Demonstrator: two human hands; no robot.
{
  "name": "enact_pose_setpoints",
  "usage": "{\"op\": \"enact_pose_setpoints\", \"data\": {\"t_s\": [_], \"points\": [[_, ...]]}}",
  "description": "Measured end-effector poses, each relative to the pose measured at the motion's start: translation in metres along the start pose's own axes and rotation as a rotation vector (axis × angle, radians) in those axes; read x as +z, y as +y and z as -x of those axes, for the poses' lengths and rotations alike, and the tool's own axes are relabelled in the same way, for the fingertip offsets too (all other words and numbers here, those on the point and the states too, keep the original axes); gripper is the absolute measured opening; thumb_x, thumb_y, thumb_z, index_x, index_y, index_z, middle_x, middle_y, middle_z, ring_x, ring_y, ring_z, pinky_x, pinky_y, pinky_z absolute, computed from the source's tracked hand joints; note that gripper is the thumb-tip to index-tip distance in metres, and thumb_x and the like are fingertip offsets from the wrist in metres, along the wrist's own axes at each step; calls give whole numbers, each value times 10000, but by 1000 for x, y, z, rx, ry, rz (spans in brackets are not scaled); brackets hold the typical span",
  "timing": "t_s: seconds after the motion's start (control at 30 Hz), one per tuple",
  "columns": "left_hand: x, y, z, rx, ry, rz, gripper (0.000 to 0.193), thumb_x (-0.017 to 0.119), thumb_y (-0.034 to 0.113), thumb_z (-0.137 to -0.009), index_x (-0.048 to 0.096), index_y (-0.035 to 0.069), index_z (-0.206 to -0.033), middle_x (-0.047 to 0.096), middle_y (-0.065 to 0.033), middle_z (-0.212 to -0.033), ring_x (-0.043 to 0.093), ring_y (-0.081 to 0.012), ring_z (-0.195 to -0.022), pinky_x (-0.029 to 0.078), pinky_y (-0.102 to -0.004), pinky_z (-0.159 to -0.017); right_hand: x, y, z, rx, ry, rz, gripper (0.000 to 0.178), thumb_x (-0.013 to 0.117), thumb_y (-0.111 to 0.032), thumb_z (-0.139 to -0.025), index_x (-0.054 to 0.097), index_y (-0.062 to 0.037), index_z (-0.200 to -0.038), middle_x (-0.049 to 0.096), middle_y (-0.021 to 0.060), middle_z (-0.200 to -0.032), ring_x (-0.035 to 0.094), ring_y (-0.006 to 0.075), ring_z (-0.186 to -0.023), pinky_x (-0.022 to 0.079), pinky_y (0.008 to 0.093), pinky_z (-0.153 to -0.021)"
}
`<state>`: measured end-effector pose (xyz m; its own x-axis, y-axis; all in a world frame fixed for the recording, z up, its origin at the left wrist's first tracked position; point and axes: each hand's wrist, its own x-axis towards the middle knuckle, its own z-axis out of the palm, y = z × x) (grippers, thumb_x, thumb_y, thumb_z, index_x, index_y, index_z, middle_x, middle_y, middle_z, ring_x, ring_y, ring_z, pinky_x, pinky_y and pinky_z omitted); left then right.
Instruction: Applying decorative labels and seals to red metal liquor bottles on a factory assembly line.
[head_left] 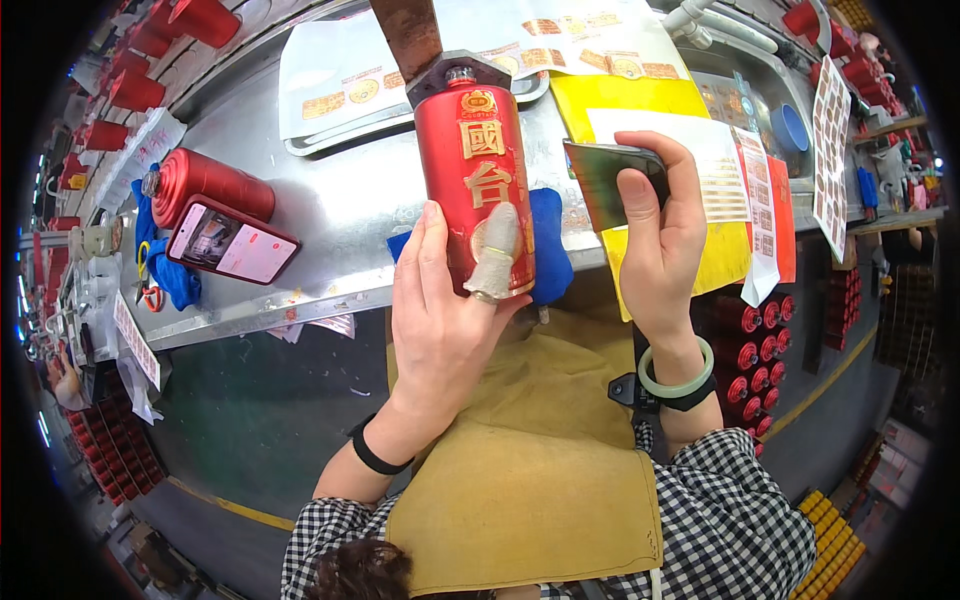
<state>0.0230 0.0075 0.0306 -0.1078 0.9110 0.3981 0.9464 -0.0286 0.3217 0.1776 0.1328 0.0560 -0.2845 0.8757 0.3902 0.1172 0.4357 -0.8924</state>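
Observation:
My left hand [440,315] is wrapped round the lower end of a red bottle [445,150] with raised gold characters. Its thumb, in a whitish finger cover [495,250], presses on the bottle's front. The bottle's neck points away from me, up against a dark metal bracket [490,66] at the bench. Beneath the bottle lies a blue cloth [550,245]. To the right, my right hand [662,235] pinches a thin, dark, glossy flat blade [603,185] between thumb and fingers, apart from the bottle.
A second red bottle [225,185] lies at the left, with a lit phone [235,240] leaning on it and orange-handled scissors [152,297] nearby. Sticker sheets [350,60] and a yellow folder [625,95] cover the metal bench [345,215]. Bottles in racks [750,355] stand below right.

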Motion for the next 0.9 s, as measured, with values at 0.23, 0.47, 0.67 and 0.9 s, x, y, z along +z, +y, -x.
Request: {"op": "enact_pose_setpoints", "data": {"t_s": [0.23,0.47,0.67,0.9], "points": [[3,6,0,-3,-13,-13,704,913,198,-670,682,194,-1335,354,-311,-1505,455,-497,-1324,448,-538,-1060,2,2,0,-21,72,-27,241,602,-59,-1034,584,8,-1266,678,72,-1038,633,129,-939,505,258,-843],[2,-7,10,56,-16,44,604,884,140,-711,716,203,-1288,310,-327,-1566,439,-496,-1358,436,-532,-1087,-3,6,4,-3,-70,34,196,695,63,-891,701,-13,-1072,722,96,-958,688,178,-902,548,301,-791],[18,-33,24,-13,145,403,716,877,-9,-707,616,-1,-1374,501,-285,-1504,523,-430,-1377,450,-472,-1121,-3,10,20,-226,-269,191,323,689,143,-698,744,-50,-952,757,71,-959,679,268,-915,545,362,-812],[24,-30,24,-69,237,467,750,902,13,-700,613,18,-1391,543,-263,-1480,561,-390,-1350,460,-446,-1114,-7,-3,26,-288,-372,202,319,739,77,-700,764,-87,-973,751,35,-927,640,237,-822,503,342,-754]]}}
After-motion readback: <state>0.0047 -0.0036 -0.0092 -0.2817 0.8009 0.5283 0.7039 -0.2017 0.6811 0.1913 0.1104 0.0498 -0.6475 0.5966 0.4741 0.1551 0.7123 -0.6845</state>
